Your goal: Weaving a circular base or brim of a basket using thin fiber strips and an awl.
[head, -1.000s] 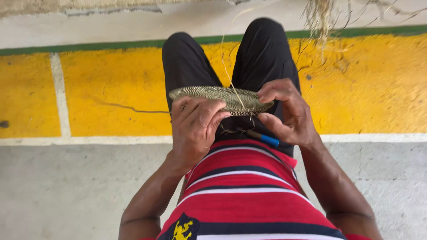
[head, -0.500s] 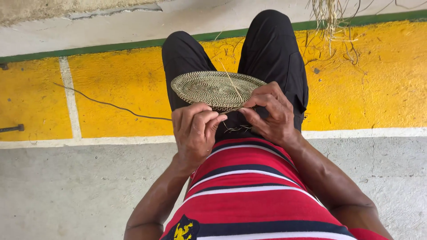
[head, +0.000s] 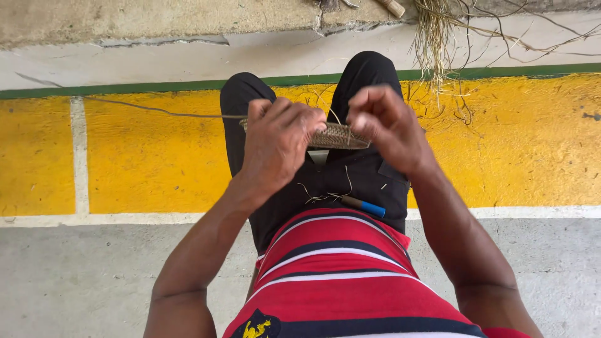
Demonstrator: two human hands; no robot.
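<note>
Seen from above, the person sits with black-trousered legs stretched out over a yellow painted floor band (head: 156,156) edged by a green stripe (head: 125,86) on the far side and a white line on the near side, with grey concrete nearer the body. Both hands are raised over the lap at a small round woven straw disc (head: 341,136), seen nearly edge-on, flat and level between them. The left hand (head: 278,141) is curled over the disc's left part, fingers bent and closed down on its rim, covering much of it. The right hand (head: 388,125) sits at the disc's right edge with fingers drawn together in a loose fist, thumb and fingertips meeting at the rim; whether they pinch a strand or the rim itself cannot be made out. A long thin fibre (head: 156,109) runs from the left hand's side out to the left across the yellow band. On the lap, below the disc, lie a few loose straw bits and a slim tool with a blue end (head: 364,206), touching neither hand. A bundle of dry straw (head: 438,37) hangs or lies at the far edge, well apart from the hands, beyond the right knee. A red shirt with white and dark stripes fills the foreground
</note>
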